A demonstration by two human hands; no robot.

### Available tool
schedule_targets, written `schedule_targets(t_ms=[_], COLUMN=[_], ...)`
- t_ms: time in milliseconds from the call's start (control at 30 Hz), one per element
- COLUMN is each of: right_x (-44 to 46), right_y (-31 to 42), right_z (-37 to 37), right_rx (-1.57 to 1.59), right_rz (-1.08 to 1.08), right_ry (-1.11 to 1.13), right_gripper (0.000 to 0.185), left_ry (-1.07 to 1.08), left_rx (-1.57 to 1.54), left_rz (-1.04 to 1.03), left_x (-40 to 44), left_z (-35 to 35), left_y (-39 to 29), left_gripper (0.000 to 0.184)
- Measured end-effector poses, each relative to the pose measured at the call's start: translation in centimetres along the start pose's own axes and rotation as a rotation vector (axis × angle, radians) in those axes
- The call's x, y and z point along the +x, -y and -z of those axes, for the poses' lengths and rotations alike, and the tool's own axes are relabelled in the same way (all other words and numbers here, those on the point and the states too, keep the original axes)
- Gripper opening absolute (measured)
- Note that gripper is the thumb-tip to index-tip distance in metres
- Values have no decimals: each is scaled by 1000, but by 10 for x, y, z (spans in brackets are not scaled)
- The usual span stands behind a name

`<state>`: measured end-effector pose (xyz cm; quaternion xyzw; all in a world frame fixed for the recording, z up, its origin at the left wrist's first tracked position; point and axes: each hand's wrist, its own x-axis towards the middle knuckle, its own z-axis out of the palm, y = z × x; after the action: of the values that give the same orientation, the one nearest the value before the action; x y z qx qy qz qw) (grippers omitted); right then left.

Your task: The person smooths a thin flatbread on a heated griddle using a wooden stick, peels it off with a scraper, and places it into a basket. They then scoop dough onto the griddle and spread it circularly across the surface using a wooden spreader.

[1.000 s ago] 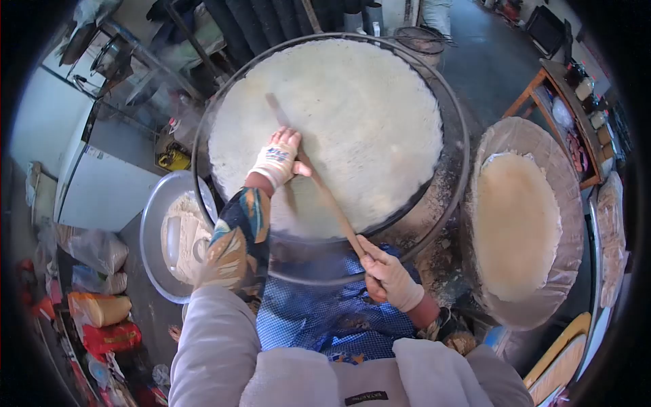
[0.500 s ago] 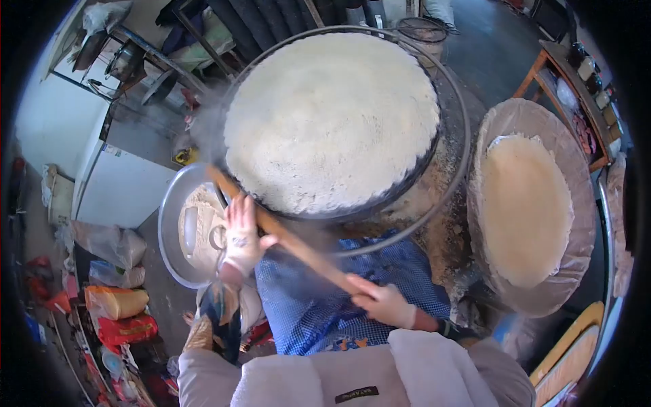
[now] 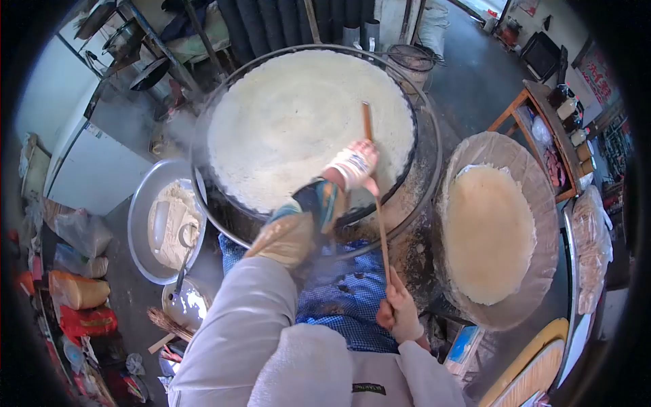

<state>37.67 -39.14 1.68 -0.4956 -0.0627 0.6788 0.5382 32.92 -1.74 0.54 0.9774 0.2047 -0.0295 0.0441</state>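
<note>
A wide sheet of pale batter (image 3: 291, 129) covers the round griddle (image 3: 247, 209), its surface smoother towards the middle. A long wooden scraper (image 3: 382, 234) runs from the right part of the sheet back over the griddle's near edge. My left hand (image 3: 354, 164), in a whitish covering that leaves the fingers bare, is closed on the scraper's far part, over the batter. Lower down, my right hand (image 3: 401, 311) grips the near end in front of my body. Where the scraper's edge meets the batter is partly hidden by my left hand.
A metal ring (image 3: 434, 183) surrounds the griddle. To the left stands a metal basin (image 3: 139, 237) with pale flour-like material and a scoop. On the right, a lined basket (image 3: 542, 251) holds flat pale sheets. A blue checked cloth (image 3: 346, 292) hangs before me.
Both hands have swung the scraper from the griddle's near left edge to its right side. My left arm now reaches over the batter, whose surface looks smoother. The view has shifted.
</note>
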Motion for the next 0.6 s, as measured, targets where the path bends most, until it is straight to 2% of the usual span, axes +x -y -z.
schedule_targets(t_ms=[100, 200, 300, 500, 567, 600], right_x=[39, 61, 78, 71, 51, 37], right_y=[21, 27, 11, -22, -33, -28], right_z=[-16, -55, -73, -89, -70, -57], right_rx=[56, -10, -238, -805, -877, -883], right_rz=[-66, -174, -121, 81, 159, 120], right_ry=[200, 284, 360, 279, 278, 222], right_gripper=[57, 57, 56, 52, 51, 52], left_ry=[-143, -153, -219, -279, -258, -351], left_rx=[-34, -50, -77, 19, 119, 62], left_rz=[122, 278, 358, 505, 516, 438], left_x=[-47, -110, -172, -290, -297, -273], left_z=[-16, -12, -13, -30, -54, -41], left_y=[64, 104, 123, 100, 83, 66], left_gripper=[112, 115, 119, 124, 127, 126])
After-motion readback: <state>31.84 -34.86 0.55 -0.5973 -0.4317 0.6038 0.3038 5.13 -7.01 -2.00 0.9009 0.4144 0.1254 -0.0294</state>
